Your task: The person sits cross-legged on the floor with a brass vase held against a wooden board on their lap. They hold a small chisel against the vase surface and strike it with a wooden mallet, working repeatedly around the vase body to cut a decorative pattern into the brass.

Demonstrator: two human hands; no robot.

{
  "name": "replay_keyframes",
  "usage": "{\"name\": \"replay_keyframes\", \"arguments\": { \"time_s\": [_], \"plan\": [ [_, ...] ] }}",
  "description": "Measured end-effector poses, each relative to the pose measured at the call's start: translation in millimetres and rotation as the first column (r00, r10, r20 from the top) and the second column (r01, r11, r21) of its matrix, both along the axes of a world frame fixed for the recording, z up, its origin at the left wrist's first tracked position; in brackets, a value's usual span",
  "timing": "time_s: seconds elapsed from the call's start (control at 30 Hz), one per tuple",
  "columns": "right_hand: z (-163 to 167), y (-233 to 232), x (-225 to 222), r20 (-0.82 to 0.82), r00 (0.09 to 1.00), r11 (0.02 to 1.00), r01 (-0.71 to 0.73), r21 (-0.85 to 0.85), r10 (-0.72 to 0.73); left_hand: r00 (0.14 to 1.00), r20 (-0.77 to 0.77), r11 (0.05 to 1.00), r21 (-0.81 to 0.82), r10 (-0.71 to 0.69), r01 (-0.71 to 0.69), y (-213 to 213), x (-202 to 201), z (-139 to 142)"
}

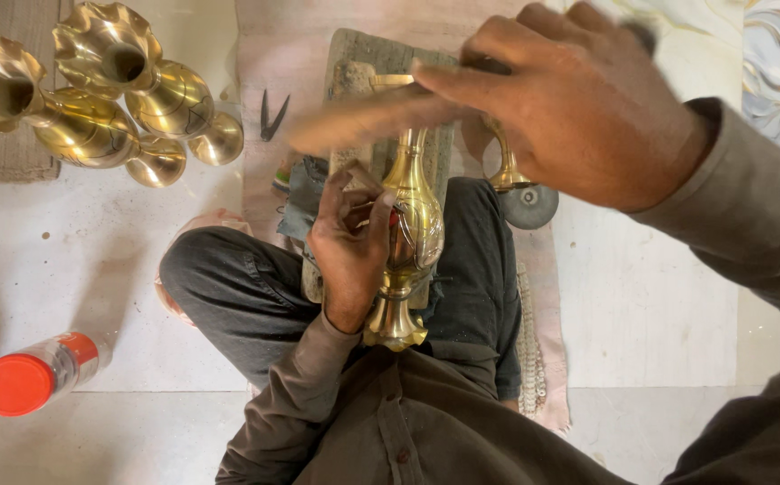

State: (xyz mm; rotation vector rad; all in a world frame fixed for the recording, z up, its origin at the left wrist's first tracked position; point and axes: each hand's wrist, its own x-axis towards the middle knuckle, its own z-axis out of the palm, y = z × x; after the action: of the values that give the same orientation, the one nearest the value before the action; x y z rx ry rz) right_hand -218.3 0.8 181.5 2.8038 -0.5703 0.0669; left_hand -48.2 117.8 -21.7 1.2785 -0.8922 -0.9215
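Observation:
A brass vase [412,224] lies across my lap, neck pointing away and flared foot toward my shirt. My left hand [350,247] rests against the vase's left side, with its fingers pinched on a small tool with a red spot [392,216] set on the vase's belly. My right hand [579,99] is raised close to the camera, above the vase's neck. It grips a wooden stick [363,121] that is blurred and stretches left. A worn wooden block [358,58] lies under the vase's neck.
Two large fluted brass vases [93,99] lie on the pale floor at top left. Near them is a dark pair of snips [271,117]. A clear bottle with a red cap [26,377] lies at bottom left. Another brass piece [507,171] and a grey disc [530,207] sit right of my knee.

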Motion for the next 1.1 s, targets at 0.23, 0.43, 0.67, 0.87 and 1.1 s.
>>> {"name": "replay_keyframes", "arguments": {
  "time_s": [0.23, 0.43, 0.67, 0.87, 1.1],
  "plan": [
    [-4.0, 17.8, -2.0, 0.068, 0.997, 0.997, -0.034, -0.068, 0.038, 0.993, 0.038, 0.993, -0.016, 0.115, -0.114, 8.2, -13.9, 2.7],
    [-19.7, 23.5, -16.7, -0.078, 0.995, 0.933, 0.030, -0.357, -0.062, 0.990, 0.071, 0.990, -0.070, 0.124, -0.119, 8.3, -13.2, 1.8],
    [-40.9, 17.7, -29.5, -0.149, 0.986, 0.903, -0.001, -0.430, -0.070, 0.990, 0.116, 0.996, -0.056, 0.080, -0.074, -0.3, -11.3, -0.8],
    [-32.7, 13.8, -26.4, -0.105, 0.994, 0.904, -0.012, -0.427, -0.037, 0.990, 0.116, 0.996, -0.058, 0.080, -0.074, 1.2, -12.9, 6.1],
    [-5.1, 8.8, -11.6, -0.086, 0.996, 0.936, -0.050, -0.347, 0.021, 0.979, 0.189, 0.997, -0.008, 0.081, -0.081, 0.2, -12.0, 9.4]
  ]
}}
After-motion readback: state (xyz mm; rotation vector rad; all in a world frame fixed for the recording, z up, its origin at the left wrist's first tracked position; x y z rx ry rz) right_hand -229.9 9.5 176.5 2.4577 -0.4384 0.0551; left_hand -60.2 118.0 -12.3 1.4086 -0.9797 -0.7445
